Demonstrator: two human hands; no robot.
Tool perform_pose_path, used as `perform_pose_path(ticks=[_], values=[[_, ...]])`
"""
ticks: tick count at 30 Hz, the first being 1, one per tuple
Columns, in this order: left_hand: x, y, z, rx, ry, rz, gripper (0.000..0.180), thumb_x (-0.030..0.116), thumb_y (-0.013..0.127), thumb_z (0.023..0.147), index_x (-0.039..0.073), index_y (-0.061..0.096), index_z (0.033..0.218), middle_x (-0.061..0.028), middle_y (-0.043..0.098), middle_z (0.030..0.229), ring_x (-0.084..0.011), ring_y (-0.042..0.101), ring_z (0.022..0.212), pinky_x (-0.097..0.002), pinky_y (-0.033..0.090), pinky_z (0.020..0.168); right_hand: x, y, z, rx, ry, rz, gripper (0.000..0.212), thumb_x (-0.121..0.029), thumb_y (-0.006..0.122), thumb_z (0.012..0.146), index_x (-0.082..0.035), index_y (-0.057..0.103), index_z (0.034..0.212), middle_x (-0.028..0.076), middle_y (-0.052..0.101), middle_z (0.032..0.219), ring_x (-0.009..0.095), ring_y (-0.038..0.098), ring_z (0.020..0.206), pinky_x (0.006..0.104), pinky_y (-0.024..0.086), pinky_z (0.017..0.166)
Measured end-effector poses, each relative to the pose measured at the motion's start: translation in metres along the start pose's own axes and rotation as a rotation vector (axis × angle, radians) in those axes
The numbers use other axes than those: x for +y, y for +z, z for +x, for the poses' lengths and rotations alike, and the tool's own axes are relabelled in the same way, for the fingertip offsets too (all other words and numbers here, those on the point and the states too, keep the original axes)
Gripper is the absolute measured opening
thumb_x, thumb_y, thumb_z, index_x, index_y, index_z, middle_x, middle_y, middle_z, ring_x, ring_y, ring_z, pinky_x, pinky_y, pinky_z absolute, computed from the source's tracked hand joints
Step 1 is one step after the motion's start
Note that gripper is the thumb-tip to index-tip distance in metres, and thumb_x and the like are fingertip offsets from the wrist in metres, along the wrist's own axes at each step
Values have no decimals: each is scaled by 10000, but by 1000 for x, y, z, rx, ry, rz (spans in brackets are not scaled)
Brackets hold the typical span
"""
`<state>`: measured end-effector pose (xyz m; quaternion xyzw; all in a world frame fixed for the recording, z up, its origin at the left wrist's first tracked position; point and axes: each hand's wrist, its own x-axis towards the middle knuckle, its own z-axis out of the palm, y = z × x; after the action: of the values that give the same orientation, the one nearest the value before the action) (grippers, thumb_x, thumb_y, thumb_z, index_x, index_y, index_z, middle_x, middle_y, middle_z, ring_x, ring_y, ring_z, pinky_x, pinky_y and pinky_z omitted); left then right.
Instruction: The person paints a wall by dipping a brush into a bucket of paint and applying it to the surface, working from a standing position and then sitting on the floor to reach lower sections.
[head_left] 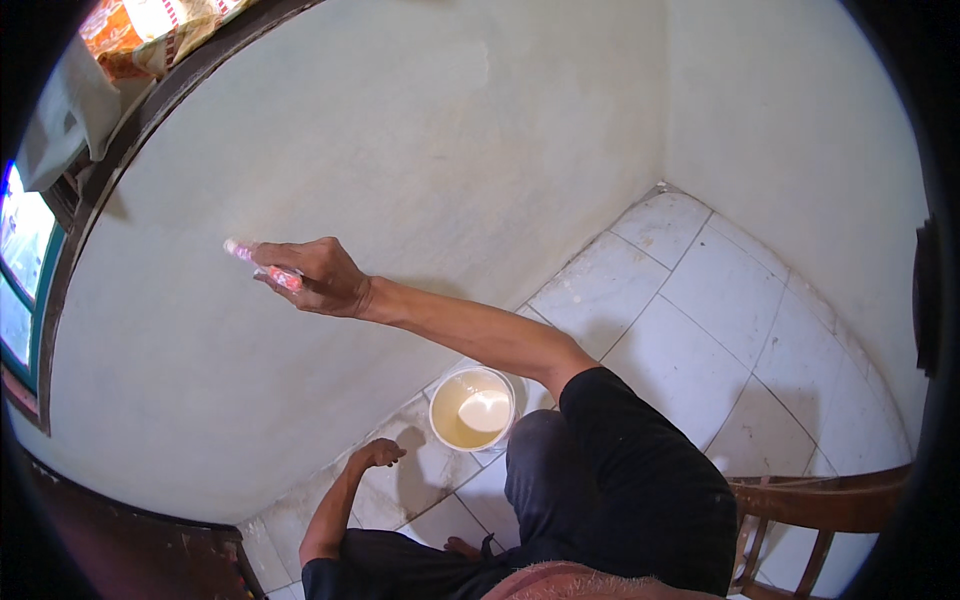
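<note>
My right hand (318,275) is raised in front of the pale wall (330,180), fingers closed around a slim pink, red and white paintbrush (285,277). Its whitish end points toward the wall at the left; the fingers cover its middle, and I cannot tell whether it touches the wall. My left hand (380,453) hangs low over the floor tiles with its fingers loosely bent and nothing in them. Between that hand and my right knee stands a round white bucket (437,412), holding a pale cream liquid like paint.
White floor tiles (690,290) run along the wall to the corner. A wooden chair (825,500) stands at the lower right. At the left are a dark-framed window (45,300) and a hanging cloth (75,105). Dark wooden furniture (120,545) sits at the lower left.
</note>
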<state>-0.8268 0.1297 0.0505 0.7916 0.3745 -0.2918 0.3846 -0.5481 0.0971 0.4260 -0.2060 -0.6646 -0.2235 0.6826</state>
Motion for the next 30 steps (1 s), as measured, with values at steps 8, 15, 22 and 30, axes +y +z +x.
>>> perform_pose_path(ticks=[8, 15, 22, 30], values=[[-5, 2, 3, 3, 44, -12, 549, 454, 466, 895, -71, 610, 969, -170, 655, 924, -251, 644, 748, -372, 506, 699, 112, -165, 7, 322, 170, -153, 29, -30, 635, 809, -2, 637, 800, 102, 667, 851, 165, 638, 809, 280, 520, 700], [-3, 4, 1, 31, 20, -97, 572, 466, 460, 901, -83, 601, 978, -186, 653, 931, -248, 653, 762, -360, 514, 704, 152, -248, 43, 619, 270, -883, 132, -173, 636, 838, -84, 610, 744, 107, 576, 552, 280, 581, 490, 350, 455, 461], [2, -2, -2, -18, -42, -32, 527, 418, 461, 912, -83, 588, 1016, -191, 645, 977, -262, 651, 809, -365, 519, 726, 20, -17, 12, 126, -75, -309, 362, -41, 626, 754, -58, 613, 1115, 140, 659, 919, 242, 608, 570, 309, 481, 479], [20, -8, 11, -20, 10, -9, 522, 402, 465, 913, -88, 573, 1059, -201, 633, 1007, -272, 642, 853, -368, 520, 750, 105, -112, 33, 149, 174, 142, 71, -3, 596, 847, -19, 647, 893, 62, 661, 833, 129, 611, 770, 295, 531, 708]])
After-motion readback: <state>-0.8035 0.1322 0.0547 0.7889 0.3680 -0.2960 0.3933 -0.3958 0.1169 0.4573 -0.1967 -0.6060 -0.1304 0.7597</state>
